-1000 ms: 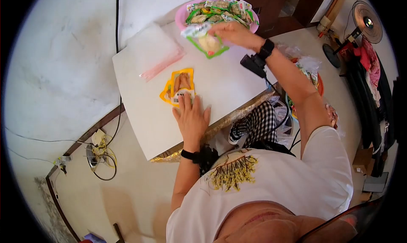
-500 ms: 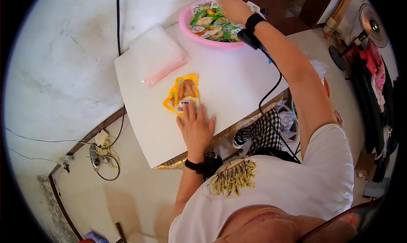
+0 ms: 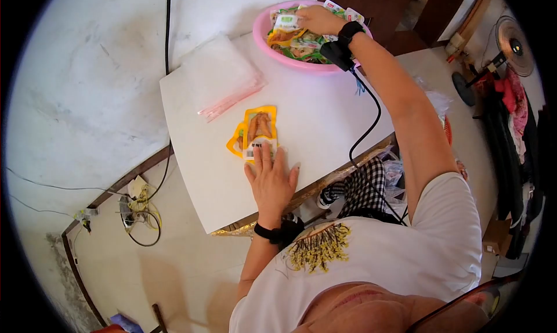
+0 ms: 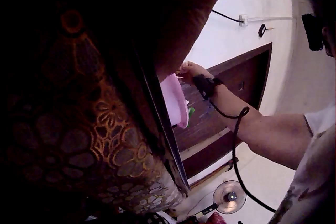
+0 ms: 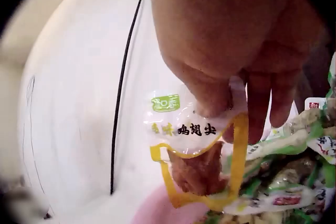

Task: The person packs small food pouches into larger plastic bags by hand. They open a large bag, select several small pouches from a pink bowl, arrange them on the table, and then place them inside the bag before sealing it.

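Observation:
My right hand (image 3: pixel 322 20), over the pink basin (image 3: pixel 301 66), pinches a yellow-edged food packet (image 5: pixel 197 169) by its white printed top, thumb in front. Brown pieces of meat show through its window. Heaped in the basin are several green-edged packets (image 5: pixel 286 176). On the table, two yellow-edged packets overlap: an upper packet (image 3: pixel 259 124) and a lower packet (image 3: pixel 237 142) jutting out to its left. The straight fingers of my left hand (image 3: pixel 271 185) rest on the upper one's white printed end. Those packets are hidden in the left wrist view.
Flat clear plastic bags (image 3: pixel 217 77) with pink edges are piled by the wall, left of the basin. The white table (image 3: pixel 197 176) has a patterned cloth (image 4: pixel 113 124) hanging below its edge. A black cable (image 3: pixel 377 115) trails from my right wrist. A fan (image 3: pixel 515 45) stands far right.
The green-edged packet that my right hand held a second ago has left it. That hand moved back over the basin and now holds a yellow-edged packet. My left hand stays on the table packets.

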`<action>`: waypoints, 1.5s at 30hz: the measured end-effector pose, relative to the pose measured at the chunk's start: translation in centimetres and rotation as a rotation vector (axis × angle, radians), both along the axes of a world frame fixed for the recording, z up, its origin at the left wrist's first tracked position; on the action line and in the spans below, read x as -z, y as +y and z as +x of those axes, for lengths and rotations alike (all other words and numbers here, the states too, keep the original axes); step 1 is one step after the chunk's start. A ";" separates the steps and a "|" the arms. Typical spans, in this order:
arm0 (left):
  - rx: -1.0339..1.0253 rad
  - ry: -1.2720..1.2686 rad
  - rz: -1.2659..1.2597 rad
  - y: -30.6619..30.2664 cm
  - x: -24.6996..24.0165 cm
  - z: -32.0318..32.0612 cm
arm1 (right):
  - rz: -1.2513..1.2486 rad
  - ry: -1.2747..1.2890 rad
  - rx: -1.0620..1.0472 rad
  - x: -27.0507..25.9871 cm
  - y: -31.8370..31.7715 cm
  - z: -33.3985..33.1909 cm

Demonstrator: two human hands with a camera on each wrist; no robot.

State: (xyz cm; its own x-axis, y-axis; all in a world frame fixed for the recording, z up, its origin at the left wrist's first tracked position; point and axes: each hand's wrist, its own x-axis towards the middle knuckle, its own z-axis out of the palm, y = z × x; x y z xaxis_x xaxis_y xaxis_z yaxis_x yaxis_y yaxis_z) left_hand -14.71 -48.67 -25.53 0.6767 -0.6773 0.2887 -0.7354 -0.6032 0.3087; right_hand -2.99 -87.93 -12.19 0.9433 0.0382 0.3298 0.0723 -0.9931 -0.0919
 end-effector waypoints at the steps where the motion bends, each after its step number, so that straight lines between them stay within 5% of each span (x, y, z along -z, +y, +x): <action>1: 0.000 0.000 -0.001 0.0 0.0 0.0 | 0.232 -0.004 0.041 -0.3 0.0 -0.4; 3: 0.001 0.000 -0.003 0.1 0.0 -0.1 | 0.697 -0.013 0.124 -1.5 0.8 -1.9; 8: 0.008 -0.038 -0.033 0.2 0.2 -0.1 | 0.821 0.059 0.060 -4.3 2.1 -5.3; 14: 0.008 -0.054 -0.034 0.2 0.3 -0.2 | 0.577 -0.095 -0.005 -3.2 7.5 -11.1; 16: 0.007 -0.054 -0.033 0.2 0.3 -0.2 | 0.392 -0.299 -0.212 1.3 10.1 -12.6; 17: 0.005 -0.056 -0.027 0.2 0.3 -0.3 | 0.247 -0.163 -0.137 1.8 12.3 -14.0; 21: 0.009 -0.061 -0.019 0.2 0.4 -0.3 | 0.640 0.279 -0.165 8.9 17.9 -17.1; 23: 0.004 -0.057 0.006 0.1 0.4 -0.4 | 0.424 0.353 -0.339 11.3 18.2 -17.2; 29: 0.004 -0.042 -0.007 -0.1 0.5 -0.2 | 0.374 0.367 -0.364 10.6 16.0 -16.7; 32: -0.010 -0.031 0.028 -0.2 0.1 -0.2 | 0.369 0.479 -0.265 6.0 15.0 -16.2; 36: -0.011 0.004 0.081 -0.4 -0.2 -0.5 | 0.418 0.139 -0.232 4.3 12.6 -17.2; 45: 0.008 -0.055 0.082 -0.5 0.3 -0.4 | 0.297 -0.263 0.194 4.8 2.3 -18.6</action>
State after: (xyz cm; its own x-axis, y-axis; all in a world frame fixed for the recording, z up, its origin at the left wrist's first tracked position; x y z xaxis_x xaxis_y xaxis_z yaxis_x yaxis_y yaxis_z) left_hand -15.12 -49.18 -25.84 0.6556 -0.7056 0.2688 -0.7550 -0.6187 0.2174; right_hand -21.56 -85.63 -17.02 0.8063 -0.2639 0.5293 -0.0540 -0.9241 -0.3784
